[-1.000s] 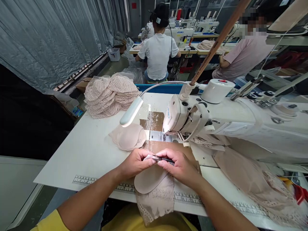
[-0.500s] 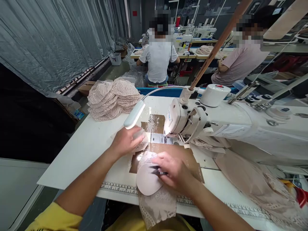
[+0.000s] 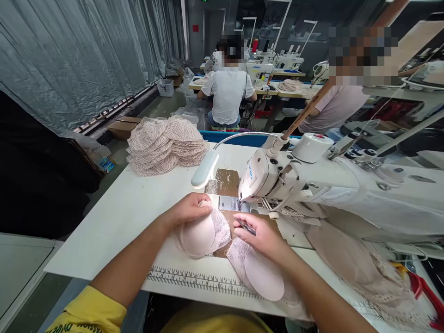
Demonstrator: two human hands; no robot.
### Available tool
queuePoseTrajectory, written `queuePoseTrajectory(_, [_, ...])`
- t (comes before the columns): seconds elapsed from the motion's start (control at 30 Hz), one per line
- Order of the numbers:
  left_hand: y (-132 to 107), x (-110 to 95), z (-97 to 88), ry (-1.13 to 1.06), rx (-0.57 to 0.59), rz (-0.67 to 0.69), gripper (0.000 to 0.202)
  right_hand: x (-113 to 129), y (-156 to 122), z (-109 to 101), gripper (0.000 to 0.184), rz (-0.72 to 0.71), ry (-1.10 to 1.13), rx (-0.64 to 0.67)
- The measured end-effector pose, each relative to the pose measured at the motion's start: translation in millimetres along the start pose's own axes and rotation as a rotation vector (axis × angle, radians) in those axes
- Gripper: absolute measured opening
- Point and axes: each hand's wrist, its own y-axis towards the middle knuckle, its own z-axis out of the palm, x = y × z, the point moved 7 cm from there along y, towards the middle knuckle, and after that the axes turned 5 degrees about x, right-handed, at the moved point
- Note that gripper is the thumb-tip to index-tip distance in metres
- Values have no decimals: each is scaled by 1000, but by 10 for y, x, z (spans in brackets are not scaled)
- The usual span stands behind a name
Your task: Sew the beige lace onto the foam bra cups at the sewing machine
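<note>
Pale-pink lace (image 3: 222, 227) edges the bra cup (image 3: 197, 238) our left hand (image 3: 192, 207) now pinches, drawn nearer us over the table (image 3: 114, 222); the second cup (image 3: 264, 276) has shifted right, below our right hand (image 3: 262, 237), gripping snips (image 3: 247, 226).

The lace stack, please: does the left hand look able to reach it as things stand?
Probably yes: only tabletop separates the left hand from the stack, though that hand holds a cup.

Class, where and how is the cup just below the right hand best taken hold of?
Probably by its lace edge, pinched from the left: that thin part sticks out beyond the smooth, rounded cup, while the right arm blocks the other side.
</note>
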Motion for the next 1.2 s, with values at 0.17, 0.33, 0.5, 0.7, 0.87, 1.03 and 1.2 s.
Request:
queuePoseTrajectory(0.17, [-48,-65,-14,-46,65,57,15,38,155,167,19,-6,-18,-63])
queuePoseTrajectory(0.33, [-39,-199,102,241,79,226,39,65,137,204,27,-73,40,-53])
queuePoseTrajectory(0.5, [47,-159,341,148,160,183,27,64,117,186,21,-109,112,-43])
queuePoseTrajectory(0.7, [89,-48,396,-61,225,91,23,-101,47,23,32,-63,200,-37])
queuePoseTrajectory(0.87, [74,-33,410,-186,258,39,22,-110,23,-61,32,-42,91,-35])
queuePoseTrajectory(1.03, [74,-5,434,-264,250,-4,23,-11,53,32,19,-62,112,14])
queuePoseTrajectory(1.2, [76,15,470,-278,268,-36,19,90,48,71,15,-67,77,-2])
